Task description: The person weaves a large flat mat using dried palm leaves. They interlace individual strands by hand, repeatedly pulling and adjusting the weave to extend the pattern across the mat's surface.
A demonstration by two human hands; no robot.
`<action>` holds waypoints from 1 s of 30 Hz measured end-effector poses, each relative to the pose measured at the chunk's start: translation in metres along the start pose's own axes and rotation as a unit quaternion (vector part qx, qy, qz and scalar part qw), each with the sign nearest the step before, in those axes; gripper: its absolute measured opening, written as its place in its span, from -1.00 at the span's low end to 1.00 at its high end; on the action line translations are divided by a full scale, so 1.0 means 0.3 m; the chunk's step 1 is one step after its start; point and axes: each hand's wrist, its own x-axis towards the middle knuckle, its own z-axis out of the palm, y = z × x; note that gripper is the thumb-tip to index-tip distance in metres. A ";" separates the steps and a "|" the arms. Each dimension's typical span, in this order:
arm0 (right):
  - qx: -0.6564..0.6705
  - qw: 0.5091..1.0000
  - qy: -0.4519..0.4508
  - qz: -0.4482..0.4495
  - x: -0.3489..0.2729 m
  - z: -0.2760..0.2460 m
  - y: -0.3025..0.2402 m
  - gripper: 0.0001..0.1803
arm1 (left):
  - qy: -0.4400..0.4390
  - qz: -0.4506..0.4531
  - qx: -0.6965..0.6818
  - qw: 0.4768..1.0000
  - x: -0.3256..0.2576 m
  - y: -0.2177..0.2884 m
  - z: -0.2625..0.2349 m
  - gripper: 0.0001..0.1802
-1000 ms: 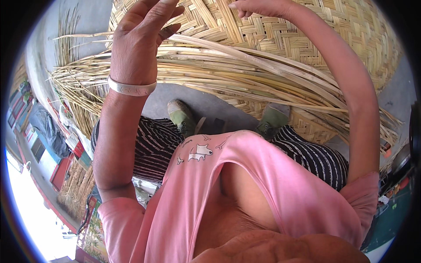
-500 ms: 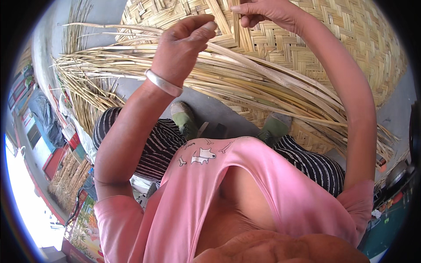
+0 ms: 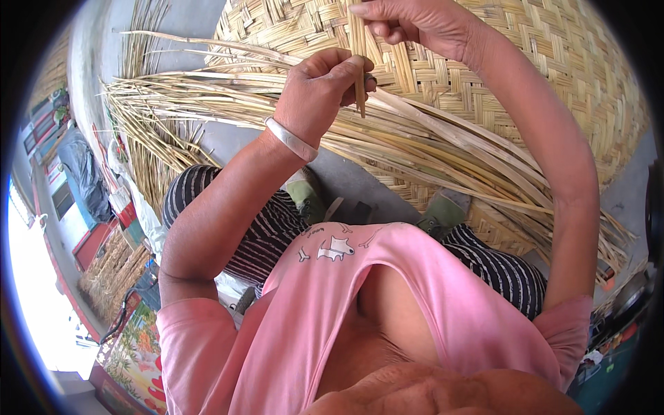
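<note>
Down on the grey floor!
We've got a broad woven mat flat on it, and here, across the mat's near side, long pale strips run out leftward past its edge.

Seen from here, the left forearm slants forward and inward from the left sleeve of the pink shirt. The left hand is ahead of the shirt, thumb and forefinger pinched. The right forearm angles inward; the right hand, farther ahead of the shirt, has its thumb extended, lower fingers curled
</note>
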 end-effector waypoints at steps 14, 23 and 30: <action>-0.085 0.995 -0.039 0.017 -0.019 0.093 -0.029 -0.91 | 0.039 0.037 -0.010 0.998 -0.020 -0.014 -0.020 -0.69; -0.287 0.913 -0.024 -0.289 -0.093 0.217 -0.088 -0.90 | 0.106 0.095 -0.038 0.989 -0.014 0.047 -0.030 -0.77; -0.262 0.895 -0.004 -0.361 -0.132 0.192 -0.198 -0.91 | -0.051 -0.035 0.006 0.998 -0.001 -0.033 -0.031 -0.76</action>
